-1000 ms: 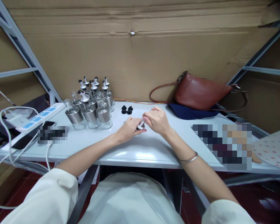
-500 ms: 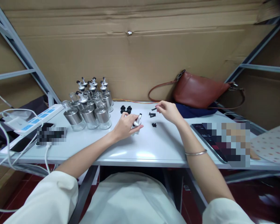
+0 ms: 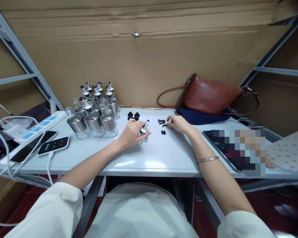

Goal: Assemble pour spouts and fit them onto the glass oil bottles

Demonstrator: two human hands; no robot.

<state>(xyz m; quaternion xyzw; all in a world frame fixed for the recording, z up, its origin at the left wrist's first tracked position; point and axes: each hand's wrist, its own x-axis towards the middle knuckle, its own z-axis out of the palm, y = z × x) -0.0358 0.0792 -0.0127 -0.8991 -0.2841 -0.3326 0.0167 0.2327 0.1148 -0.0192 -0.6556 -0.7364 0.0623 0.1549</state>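
My left hand (image 3: 132, 133) is closed around a silver bottle pourer (image 3: 145, 128), whose spout with a black tip points up past the fingers. Its lower part is partly hidden. To the right, my right hand (image 3: 179, 124) pinches a thin black plastic lever (image 3: 165, 125) between thumb and fingertips, low over the table. Beside those fingertips lie more black levers (image 3: 161, 121). A small cluster of black plastic pieces (image 3: 163, 132) rests nearer to me. Behind my left hand sit several black ribbed stoppers (image 3: 133, 115).
Several glass bottles with steel sleeves (image 3: 93, 121), some with pourers, stand at the left. Further left lie a power strip (image 3: 43, 125), a dark phone (image 3: 27, 152) and a cabled white device (image 3: 53, 146). A brown bag (image 3: 211, 96) and a tablet (image 3: 221, 148) occupy the right.
My right hand has moved slightly right and toward me, bringing the black lever lower, below the other levers. My left hand keeps its hold on the pourer.
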